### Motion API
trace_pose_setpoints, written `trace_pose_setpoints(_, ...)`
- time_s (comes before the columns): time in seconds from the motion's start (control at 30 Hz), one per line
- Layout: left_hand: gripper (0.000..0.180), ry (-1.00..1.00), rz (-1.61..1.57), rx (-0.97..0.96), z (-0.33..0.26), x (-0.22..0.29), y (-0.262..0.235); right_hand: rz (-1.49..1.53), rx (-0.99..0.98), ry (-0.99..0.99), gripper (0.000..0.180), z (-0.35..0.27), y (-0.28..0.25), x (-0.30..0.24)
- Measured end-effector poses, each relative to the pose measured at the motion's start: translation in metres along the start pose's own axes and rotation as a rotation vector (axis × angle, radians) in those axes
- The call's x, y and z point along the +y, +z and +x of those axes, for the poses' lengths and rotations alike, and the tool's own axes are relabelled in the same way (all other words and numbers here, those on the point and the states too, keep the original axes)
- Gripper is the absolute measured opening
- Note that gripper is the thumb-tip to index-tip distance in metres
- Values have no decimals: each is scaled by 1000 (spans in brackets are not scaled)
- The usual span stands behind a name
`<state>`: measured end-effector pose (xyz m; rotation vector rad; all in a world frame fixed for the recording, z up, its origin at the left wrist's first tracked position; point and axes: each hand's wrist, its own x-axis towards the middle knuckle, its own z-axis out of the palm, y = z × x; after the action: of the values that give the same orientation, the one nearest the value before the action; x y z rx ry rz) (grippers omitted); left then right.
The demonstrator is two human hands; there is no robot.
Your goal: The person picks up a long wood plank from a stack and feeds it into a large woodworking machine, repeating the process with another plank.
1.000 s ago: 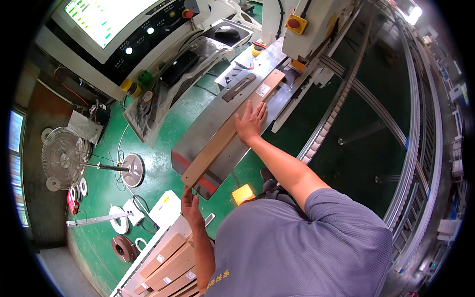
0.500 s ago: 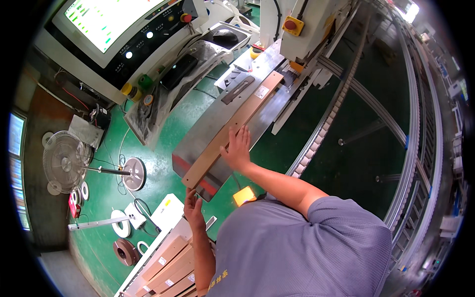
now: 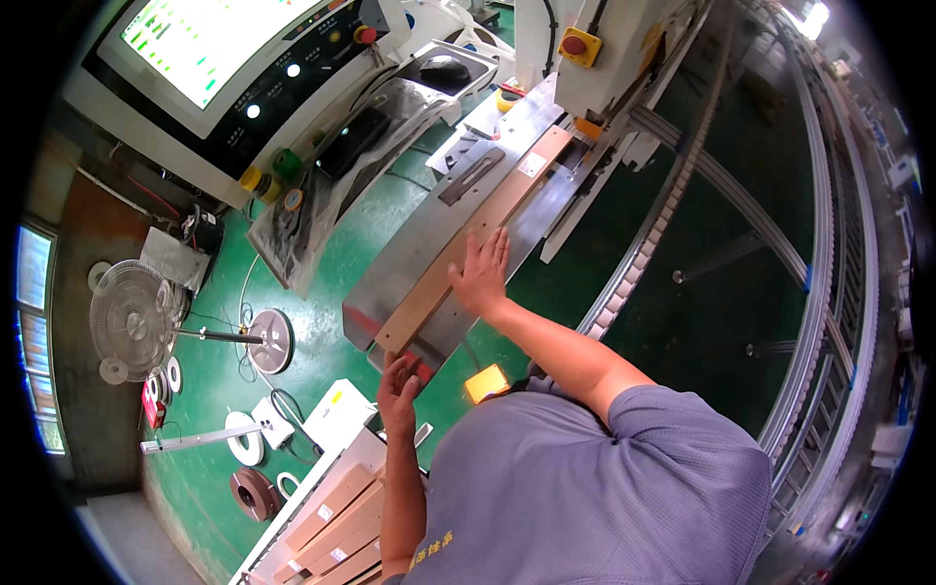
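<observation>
A long narrow brown wooden board (image 3: 444, 263) lies slantwise on a grey metal machine table (image 3: 390, 283), its far end close to the machine head. It has a white label near that end and small holes along it. My right hand (image 3: 480, 271) rests against the board's right side near the middle, open, with the fingers stretched out and spread. At the board's near end is my left hand (image 3: 397, 398), its fingertips touching the end and its fingers loosely bent and apart. Neither hand is wrapped round the board.
A control panel with a lit screen (image 3: 200, 49) stands at the upper left, near a mouse tray (image 3: 458, 73). Red stop button (image 3: 575, 46) is on the machine. A fan (image 3: 132, 327) is at left, stacked boards (image 3: 336, 522) at lower left, a roller conveyor (image 3: 643, 244) at right.
The board has slid up and to the right along the table, toward the machine head. Both my hands have moved the same way with it.
</observation>
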<state>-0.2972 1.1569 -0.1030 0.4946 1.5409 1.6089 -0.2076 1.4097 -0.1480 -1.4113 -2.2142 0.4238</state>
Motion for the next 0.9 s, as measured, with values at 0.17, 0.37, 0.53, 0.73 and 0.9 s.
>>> trace_pose_setpoints(0.17, 44, 58, 48, -75, 19, -11, 9, -35, 16, 17, 77, 23, 2, 16)
trace_pose_setpoints(0.37, 51, 20, 97, -226, 61, -1, 52, -151, 76, 36, 77, 74, 0, 66)
trace_pose_setpoints(0.53, 51, 18, 103, -328, 86, -13, 66, -287, 61, 16, 77, 116, 5, 99)
trace_pose_setpoints(0.73, 26, 148, 298, -80, 9, -14, 21, -302, 138, 69, 81, 162, 21, 179)
trace_pose_setpoints(0.9, 21, 147, 728, 486, -84, -72, -109, -204, 54, 157, 86, 227, 12, 233)
